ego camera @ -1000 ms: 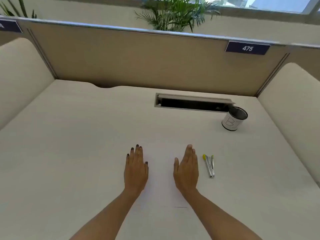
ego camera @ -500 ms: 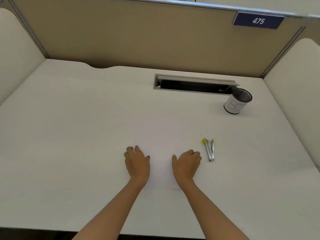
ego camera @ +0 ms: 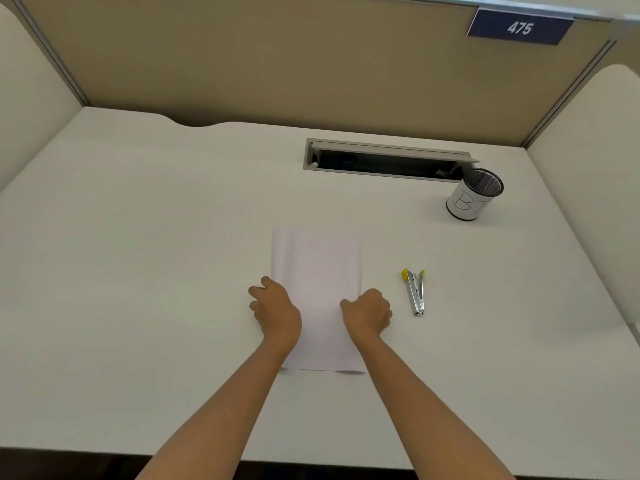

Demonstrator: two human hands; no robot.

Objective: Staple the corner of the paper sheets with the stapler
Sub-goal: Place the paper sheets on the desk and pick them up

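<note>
Your left hand (ego camera: pixel 277 311) and right hand (ego camera: pixel 367 315), flat earlier, now curl at the paper sheets' (ego camera: pixel 317 271) side edges, gripping nothing visibly; the stapler (ego camera: pixel 415 291) lies untouched, right.

White paper (ego camera: pixel 317 271) on an off-white desk (ego camera: pixel 138 271); a silver stapler (ego camera: pixel 415 292) tipped yellow; a black mesh cup (ego camera: pixel 474 195) wrapped white; a navy sign (ego camera: pixel 519 27), white numerals.

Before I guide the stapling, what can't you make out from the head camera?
- Sheet count: paper sheets look like one pale block; edges too fine.
- Left hand and right hand: fingers curled under, grip on the paper hidden.
- Stapler: too small to see any staples.
- Mesh cup: inside too dark.
</note>
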